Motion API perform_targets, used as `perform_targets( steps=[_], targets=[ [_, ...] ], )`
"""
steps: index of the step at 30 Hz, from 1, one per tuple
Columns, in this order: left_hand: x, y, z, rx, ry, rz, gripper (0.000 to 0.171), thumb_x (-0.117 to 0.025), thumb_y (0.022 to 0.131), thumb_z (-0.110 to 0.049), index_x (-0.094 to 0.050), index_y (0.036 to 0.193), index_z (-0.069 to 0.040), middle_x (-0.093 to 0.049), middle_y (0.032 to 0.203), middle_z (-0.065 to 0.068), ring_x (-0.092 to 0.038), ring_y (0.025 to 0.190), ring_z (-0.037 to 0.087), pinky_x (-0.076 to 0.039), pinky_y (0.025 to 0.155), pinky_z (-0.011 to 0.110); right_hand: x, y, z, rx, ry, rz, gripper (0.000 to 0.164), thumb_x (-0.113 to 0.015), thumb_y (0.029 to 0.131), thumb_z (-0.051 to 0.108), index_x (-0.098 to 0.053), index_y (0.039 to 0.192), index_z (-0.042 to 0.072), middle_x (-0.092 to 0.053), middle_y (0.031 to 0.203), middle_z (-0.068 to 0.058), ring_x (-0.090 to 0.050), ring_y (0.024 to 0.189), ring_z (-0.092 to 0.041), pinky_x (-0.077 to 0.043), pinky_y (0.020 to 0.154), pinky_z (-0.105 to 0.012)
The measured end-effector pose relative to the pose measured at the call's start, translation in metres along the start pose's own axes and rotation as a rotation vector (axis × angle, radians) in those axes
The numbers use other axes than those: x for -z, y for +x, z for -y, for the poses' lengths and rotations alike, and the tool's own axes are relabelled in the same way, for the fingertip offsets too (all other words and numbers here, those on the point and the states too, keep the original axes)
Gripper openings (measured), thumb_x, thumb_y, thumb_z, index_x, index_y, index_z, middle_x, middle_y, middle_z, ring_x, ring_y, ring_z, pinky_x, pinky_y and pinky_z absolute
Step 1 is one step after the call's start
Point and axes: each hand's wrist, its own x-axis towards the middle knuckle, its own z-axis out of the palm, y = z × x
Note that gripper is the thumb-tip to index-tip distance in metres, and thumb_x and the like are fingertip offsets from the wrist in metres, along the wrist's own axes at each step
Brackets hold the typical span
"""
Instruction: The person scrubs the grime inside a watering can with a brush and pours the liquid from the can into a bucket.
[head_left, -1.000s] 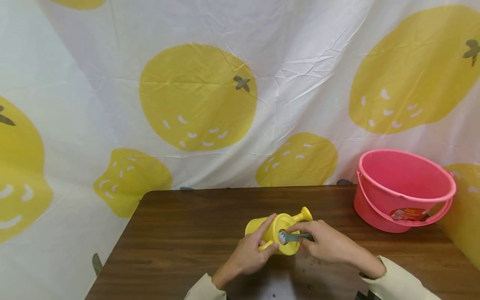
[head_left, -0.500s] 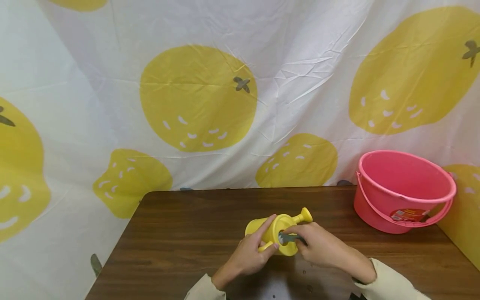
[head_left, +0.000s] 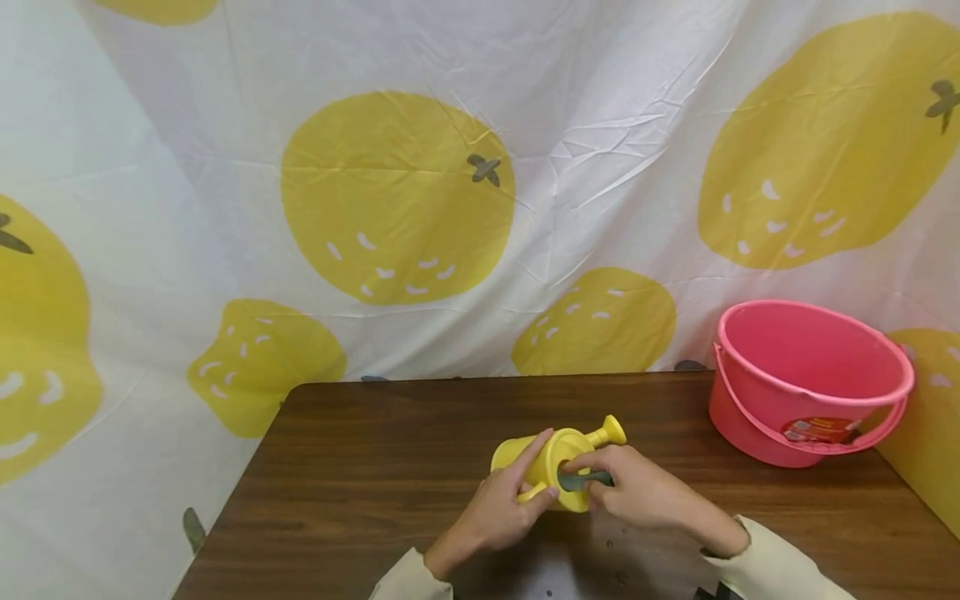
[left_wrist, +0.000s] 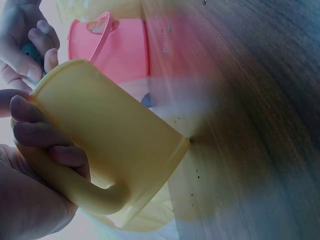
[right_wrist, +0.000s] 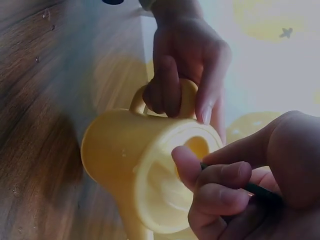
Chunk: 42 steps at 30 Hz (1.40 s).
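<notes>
Two bare hands met at one yellow watering can (head_left: pixel 553 461). The person's right hand (head_left: pixel 637 487) pinched a dark green tool (head_left: pixel 577 482) just beside the can's round mouth; their left hand (head_left: pixel 497 508) gripped the handle (left_wrist: pixel 92 196), one finger lying along the body. From the right hand, the nearer to the mouth, the can lay directly leftward. The tool's long axis ran crosswise, pointing left at that mouth; its tip was hidden, so I could not tell how deep it reached. The can itself was tipped over the wooden table (head_left: pixel 360 492), its long axis slanting: base leftward, mouth facing the right hand, spout (head_left: pixel 612 430) reaching away to the right. Whether its base touched the wood I could not tell. Droplet-like specks (head_left: pixel 621 577) dotted the can's near side. Well apart, right of the can, stood a pink bucket (head_left: pixel 765 421); behind it all hung lemon-printed cloth (head_left: pixel 600 192).
</notes>
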Motion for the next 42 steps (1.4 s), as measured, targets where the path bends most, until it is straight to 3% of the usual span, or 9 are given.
perform_targets(
  steps=[7, 14, 30, 33, 37, 42],
  targets=[
    [0.0, 0.0, 0.001, -0.001, 0.009, -0.012, 0.068, -0.061, 0.095, -0.032, -0.03, 0.155, -0.036, -0.04, 0.051, -0.011, -0.037, 0.043, -0.001, -0.034, 0.045, 0.018, 0.009, -0.004, -0.005, -0.04, 0.139, 0.037, 0.035, -0.056, 0.087, -0.002, -0.067, 0.12, -0.002, -0.069, 0.086, -0.005, -0.061, 0.066, -0.009, -0.05, 0.058, -0.024],
    [0.0, 0.001, 0.004, -0.01, 0.005, -0.02, 0.068, -0.061, 0.095, -0.032, -0.03, 0.156, -0.034, -0.04, 0.052, -0.012, -0.039, 0.045, -0.002, -0.036, 0.048, 0.017, 0.015, -0.008, -0.006, -0.083, 0.176, 0.05, 0.036, -0.056, 0.088, 0.001, -0.066, 0.122, 0.0, -0.067, 0.075, -0.004, -0.04, 0.046, -0.003, -0.036, 0.043, -0.019],
    [-0.001, 0.001, 0.003, -0.015, 0.015, -0.029, 0.068, -0.061, 0.095, -0.031, -0.031, 0.155, -0.034, -0.037, 0.051, -0.013, -0.036, 0.044, -0.002, -0.034, 0.046, 0.017, 0.021, -0.011, -0.006, -0.114, 0.234, 0.089, 0.038, -0.053, 0.09, 0.001, -0.063, 0.126, -0.002, -0.065, 0.078, -0.012, -0.041, 0.046, -0.004, -0.038, 0.043, -0.018],
    [-0.001, 0.001, 0.003, -0.017, 0.015, -0.028, 0.068, -0.061, 0.095, -0.031, -0.03, 0.156, -0.034, -0.037, 0.051, -0.013, -0.036, 0.043, -0.002, -0.034, 0.046, 0.017, 0.017, -0.007, -0.007, -0.085, 0.21, 0.08, 0.037, -0.055, 0.089, 0.001, -0.064, 0.125, -0.001, -0.067, 0.082, -0.01, -0.045, 0.05, -0.005, -0.041, 0.046, -0.02],
    [-0.001, 0.001, 0.002, -0.017, 0.009, -0.026, 0.068, -0.061, 0.095, -0.031, -0.03, 0.155, -0.035, -0.038, 0.05, -0.013, -0.035, 0.042, -0.003, -0.033, 0.045, 0.017, 0.012, -0.001, -0.008, -0.026, 0.145, 0.059, 0.036, -0.058, 0.088, 0.001, -0.066, 0.123, -0.001, -0.068, 0.093, -0.006, -0.057, 0.069, -0.008, -0.048, 0.062, -0.023],
    [-0.001, 0.0, 0.002, -0.01, -0.006, -0.015, 0.067, -0.061, 0.096, -0.031, -0.03, 0.155, -0.036, -0.038, 0.05, -0.012, -0.035, 0.042, -0.002, -0.033, 0.045, 0.017, 0.007, 0.005, -0.008, -0.012, 0.111, 0.083, 0.035, -0.059, 0.089, 0.0, -0.065, 0.123, -0.002, -0.068, 0.085, 0.0, -0.059, 0.079, -0.009, -0.047, 0.073, -0.022]
  ],
)
